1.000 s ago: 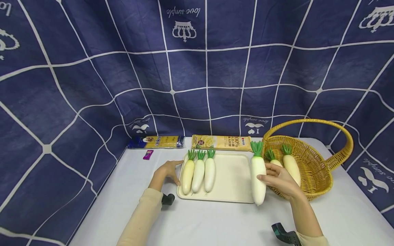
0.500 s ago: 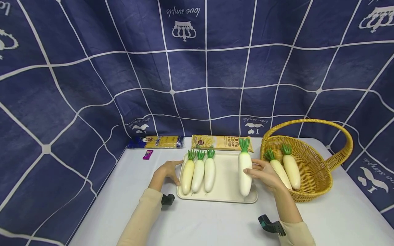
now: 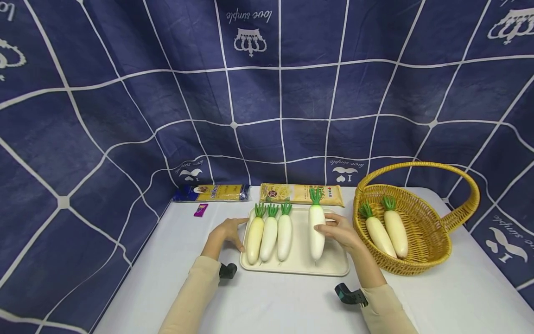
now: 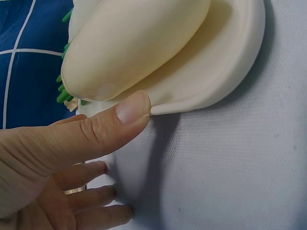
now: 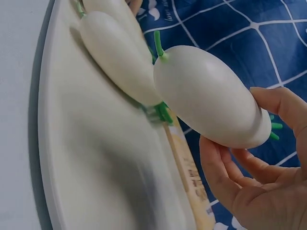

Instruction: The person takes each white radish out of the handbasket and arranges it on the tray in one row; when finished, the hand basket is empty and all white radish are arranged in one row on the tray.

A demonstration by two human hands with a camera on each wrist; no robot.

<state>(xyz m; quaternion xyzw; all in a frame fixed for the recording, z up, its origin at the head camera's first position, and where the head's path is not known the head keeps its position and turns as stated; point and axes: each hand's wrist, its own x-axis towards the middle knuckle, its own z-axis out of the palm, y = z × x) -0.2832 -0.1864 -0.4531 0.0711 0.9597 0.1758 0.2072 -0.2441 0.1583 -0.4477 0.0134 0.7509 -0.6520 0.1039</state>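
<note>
My right hand (image 3: 340, 230) holds a white radish (image 3: 316, 232) with green leaf stubs over the right half of a cream tray (image 3: 300, 269). In the right wrist view, thumb and fingers grip this radish (image 5: 206, 96) near its leafy end, above the tray surface. Three more radishes lie side by side at the tray's left: a yellowish one (image 3: 255, 241) outermost, then a white radish (image 3: 269, 239) and another white radish (image 3: 284, 237). My left hand (image 3: 228, 233) is at the tray's left side; its thumb (image 4: 129, 108) touches the rim, with the other fingers extended outside it.
Right of the tray stands a wicker basket (image 3: 434, 250) with a tall handle, holding two radishes (image 3: 395, 232). Behind the tray lies a yellow noodle packet (image 3: 292, 194). A blue-and-yellow packet (image 3: 217, 192) and a small purple wrapper (image 3: 200, 210) lie at the back left.
My right hand has carried the radish leftward from beside the basket to over the tray's right half, uncovering the radishes in the basket. The left hand has stayed in place.
</note>
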